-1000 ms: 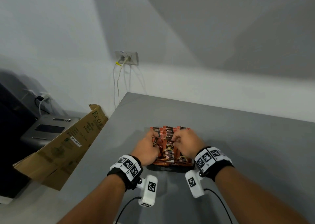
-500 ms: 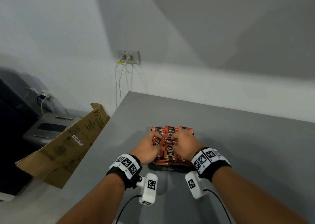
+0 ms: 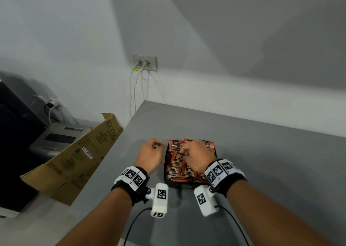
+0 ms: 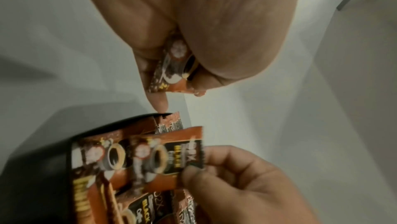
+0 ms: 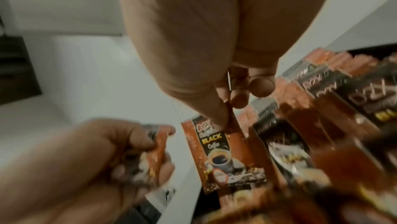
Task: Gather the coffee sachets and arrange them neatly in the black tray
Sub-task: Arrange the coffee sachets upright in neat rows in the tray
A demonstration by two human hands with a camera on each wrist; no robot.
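A black tray (image 3: 165,172) on the grey table holds several orange-brown coffee sachets (image 3: 175,166) standing side by side. My left hand (image 3: 152,151) hovers just left of the tray and grips one sachet (image 4: 171,69) in its curled fingers. My right hand (image 3: 194,156) is over the tray and pinches the top edge of another sachet (image 5: 223,156), which hangs down from thumb and finger. That same sachet (image 4: 169,158) and the tray's dark rim (image 4: 120,120) appear in the left wrist view. The tray's right half is hidden under my right hand.
The grey table (image 3: 262,170) meets the white wall at the back. A cardboard box (image 3: 74,157) leans off the table's left edge, with a grey printer (image 3: 56,139) behind it. A wall socket (image 3: 145,62) with cables hangs above the far left corner.
My left hand has drawn away from the tray to the left with a sachet in its grip. The right hand has stayed over the tray, now pinching one sachet.
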